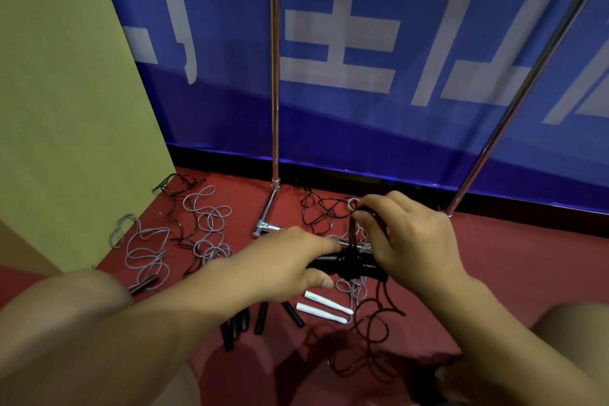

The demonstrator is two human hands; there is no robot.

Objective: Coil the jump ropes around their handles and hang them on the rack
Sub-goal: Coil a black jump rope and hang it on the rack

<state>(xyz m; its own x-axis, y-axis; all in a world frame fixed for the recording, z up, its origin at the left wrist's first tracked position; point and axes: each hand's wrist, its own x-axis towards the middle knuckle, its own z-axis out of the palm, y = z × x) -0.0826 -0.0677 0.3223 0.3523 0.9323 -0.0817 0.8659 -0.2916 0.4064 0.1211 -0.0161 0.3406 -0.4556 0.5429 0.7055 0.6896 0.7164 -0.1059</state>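
My left hand [290, 260] grips a pair of black jump-rope handles [333, 263] held level above the red floor. A few turns of black cord [352, 257] are wound around them. My right hand [405, 234] pinches that black cord just above the handles, and the loose rest of the cord [372, 333] hangs down to the floor. Behind my hands stands the metal rack, with one upright pole [275, 76] in the middle and a slanted pole [514, 99] to the right.
Grey and black ropes [204, 227] lie tangled on the floor at the left. Two white handles [326, 306] and several black handles [247, 323] lie below my hands. A cardboard panel [66, 92] stands at the left, a blue banner [362, 43] behind.
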